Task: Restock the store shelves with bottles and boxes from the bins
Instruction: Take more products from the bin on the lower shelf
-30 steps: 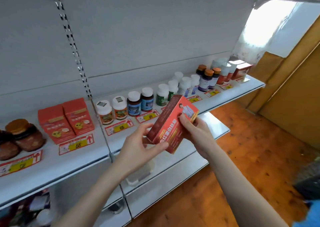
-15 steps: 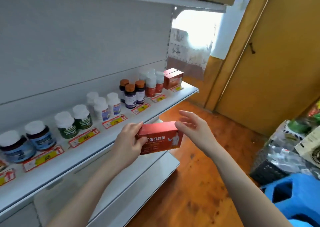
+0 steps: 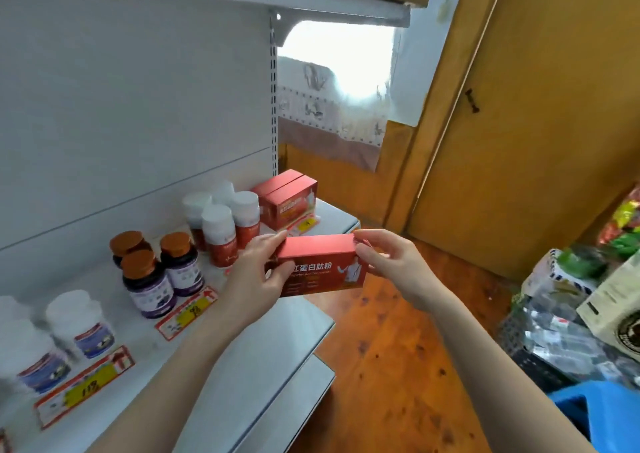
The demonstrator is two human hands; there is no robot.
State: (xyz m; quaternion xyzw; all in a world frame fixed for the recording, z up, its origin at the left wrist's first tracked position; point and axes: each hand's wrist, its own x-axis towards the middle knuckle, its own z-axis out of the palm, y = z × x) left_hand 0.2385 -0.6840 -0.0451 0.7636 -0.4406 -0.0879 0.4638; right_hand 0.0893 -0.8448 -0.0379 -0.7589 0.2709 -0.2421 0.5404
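Observation:
I hold a red box level, in front of the white shelf near its right end. My left hand grips the box's left end, thumb on the front. My right hand pinches its right end with thumb and fingers. Two matching red boxes stand at the shelf's far right end, just beyond the held one. White-capped red bottles stand left of them, then brown-capped dark bottles.
White bottles with blue labels and price tags line the shelf's left part. A lower shelf juts out beneath. At the right are a wooden door, a black bin of goods and a blue stool.
The view has swung right along the shelf. The box has been turned from tilted to level and carried toward the two red boxes; my right hand now pinches its right end.

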